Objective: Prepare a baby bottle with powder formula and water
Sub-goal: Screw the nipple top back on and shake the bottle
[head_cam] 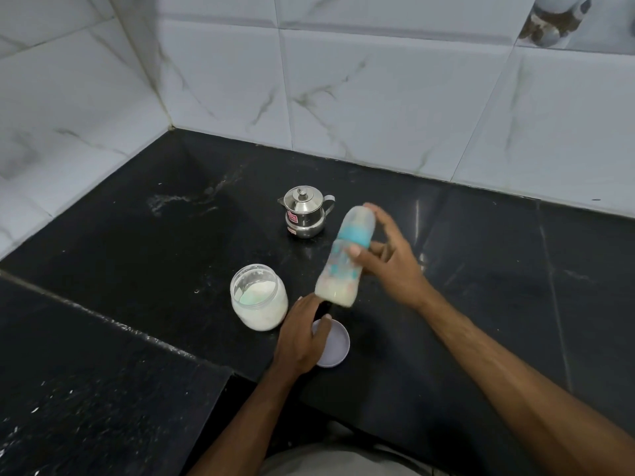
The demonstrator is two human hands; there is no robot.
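Note:
My right hand (388, 259) grips a baby bottle (343, 259) around its middle, tilted above the counter and blurred. The bottle has a teal collar, a clear cap and milky liquid at its lower end. My left hand (302, 334) rests on a pale lilac lid (338, 345) lying flat on the black counter, thumb and fingers over its left rim. An open clear jar (259, 297) of white powder stands just left of that hand. A small steel pot (304, 213) with a lid and handle stands behind the bottle.
The black stone counter (154, 235) runs into a corner of white marble-look tiled walls (378, 97). A raised counter section lies at the lower left, with a step edge (103, 314). White powder specks dot the surface.

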